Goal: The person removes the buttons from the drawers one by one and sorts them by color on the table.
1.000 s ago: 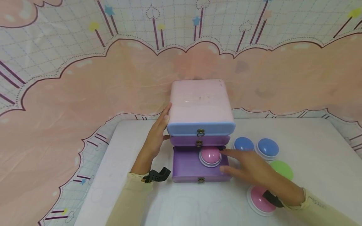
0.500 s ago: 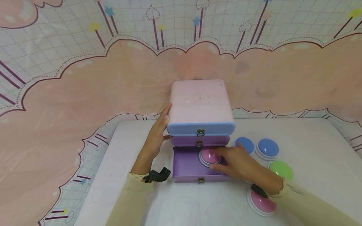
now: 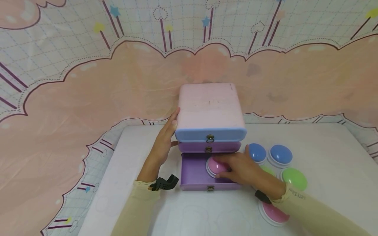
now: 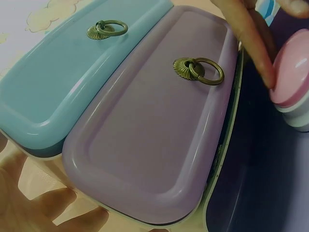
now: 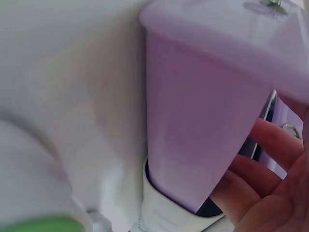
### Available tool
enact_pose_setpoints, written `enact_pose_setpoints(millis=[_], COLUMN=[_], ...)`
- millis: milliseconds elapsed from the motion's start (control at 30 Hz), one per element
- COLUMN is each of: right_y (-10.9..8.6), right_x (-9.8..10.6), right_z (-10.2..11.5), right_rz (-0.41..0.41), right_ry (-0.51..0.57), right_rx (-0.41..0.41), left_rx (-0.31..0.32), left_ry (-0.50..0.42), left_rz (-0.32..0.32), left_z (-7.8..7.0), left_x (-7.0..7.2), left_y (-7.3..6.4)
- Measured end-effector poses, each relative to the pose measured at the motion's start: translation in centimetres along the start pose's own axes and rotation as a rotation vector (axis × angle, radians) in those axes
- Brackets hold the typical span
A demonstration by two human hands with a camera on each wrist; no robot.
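A small drawer cabinet (image 3: 210, 106) with a pink top stands mid-table, its lowest purple drawer (image 3: 192, 172) pulled out. Inside lies a pink dome push button (image 3: 216, 166) with a white base. My right hand (image 3: 243, 167) reaches in over the drawer's right side and holds this button between thumb and fingers. In the left wrist view, a fingertip meets the rim of the pink dome. Against the cabinet's left side rests my left hand (image 3: 161, 144), fingers straight. The right wrist view shows the drawer's side wall (image 5: 198, 116); the button is hidden there.
Right of the cabinet stand two blue push buttons (image 3: 281, 154), a green push button (image 3: 294, 179) and another green one partly behind my right arm. A second pink push button (image 3: 274, 214) lies nearer, partly covered by the sleeve. A patterned cloth (image 3: 133, 82) hangs behind the table.
My right hand has moved left, farther into the drawer, and closed its thumb and fingers around the pink push button. The button has shifted slightly left and nearer. My left hand has stayed in place.
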State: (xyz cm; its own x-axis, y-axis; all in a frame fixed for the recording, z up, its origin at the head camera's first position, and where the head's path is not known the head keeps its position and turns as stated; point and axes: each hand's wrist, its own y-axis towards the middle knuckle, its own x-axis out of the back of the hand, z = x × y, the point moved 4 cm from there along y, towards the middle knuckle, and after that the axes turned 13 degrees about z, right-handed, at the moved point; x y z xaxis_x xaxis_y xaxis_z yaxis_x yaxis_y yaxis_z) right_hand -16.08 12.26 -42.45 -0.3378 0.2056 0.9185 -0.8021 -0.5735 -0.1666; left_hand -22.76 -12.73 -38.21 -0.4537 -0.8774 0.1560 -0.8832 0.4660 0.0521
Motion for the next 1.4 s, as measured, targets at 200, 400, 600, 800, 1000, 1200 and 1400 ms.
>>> enact_pose_setpoints(millis=[200, 400, 600, 800, 1000, 1200, 1400], right_y=[0.4, 0.9, 1.2, 1.0, 0.1, -1.0, -2.2], right_x=[-0.3, -0.8, -0.9, -1.0, -0.4, 0.6, 1.3], right_z=[0.0, -0.3, -0.3, -0.2, 0.1, 0.3, 0.0], right_rz=[-0.016, -0.003, -0.025, -0.037, -0.063, -0.103, -0.094], right_ry=[0.038, 0.044, 0.004, 0.005, -0.026, -0.027, 0.051], right_rx=[0.019, -0.007, -0.011, 0.014, 0.006, -0.032, -0.072], left_rx=[-0.012, -0.005, 0.001, 0.003, 0.001, -0.001, 0.007], left_ry=[-0.004, -0.011, -0.014, -0.016, -0.01, -0.009, -0.01], left_rz=[0.002, -0.003, -0.005, -0.007, -0.004, -0.007, -0.009], left_z=[0.0, 0.0, 0.1, 0.2, 0.1, 0.1, 0.1], left_x=[0.1, 0.0, 0.0, 0.0, 0.0, 0.1, -0.1], left_y=[0.0, 0.0, 0.0, 0.0, 0.0, 0.0, 0.1])
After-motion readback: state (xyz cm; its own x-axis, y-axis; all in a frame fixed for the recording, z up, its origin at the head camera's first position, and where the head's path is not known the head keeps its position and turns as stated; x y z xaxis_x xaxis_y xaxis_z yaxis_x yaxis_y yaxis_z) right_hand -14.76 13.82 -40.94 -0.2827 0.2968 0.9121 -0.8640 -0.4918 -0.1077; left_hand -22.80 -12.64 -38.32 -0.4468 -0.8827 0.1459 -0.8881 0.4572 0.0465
